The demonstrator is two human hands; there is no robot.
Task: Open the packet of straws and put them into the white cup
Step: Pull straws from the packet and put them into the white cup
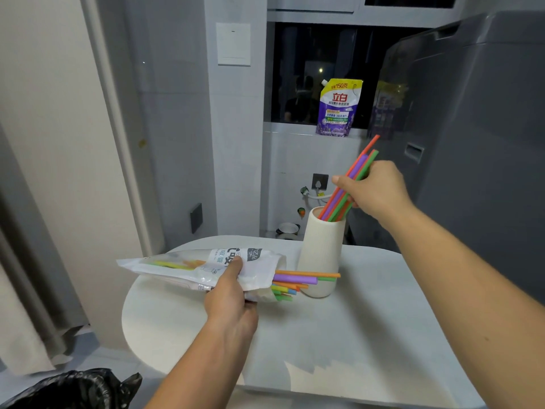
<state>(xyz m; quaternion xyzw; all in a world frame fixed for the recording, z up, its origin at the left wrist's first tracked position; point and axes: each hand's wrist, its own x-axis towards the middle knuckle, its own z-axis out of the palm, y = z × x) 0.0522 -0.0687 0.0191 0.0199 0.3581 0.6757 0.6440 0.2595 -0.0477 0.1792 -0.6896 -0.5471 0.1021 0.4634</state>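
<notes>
Black bag (73,389) beside table (354,335); left hand (230,302) round packet (188,268), right hand (376,191) pinching straws (334,203) in cup (321,252)

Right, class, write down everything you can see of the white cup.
The white cup is tall, plain, matt off-white, perhaps ceramic, narrower at its open mouth, wider toward a rounded base. It stands upright on the pale table. Orange, purple and green straws lean in its mouth, lower ends inside, gripped above the rim by the right hand. Straw ends poking from the packet cross in front of its lower part; contact is unclear.
</notes>
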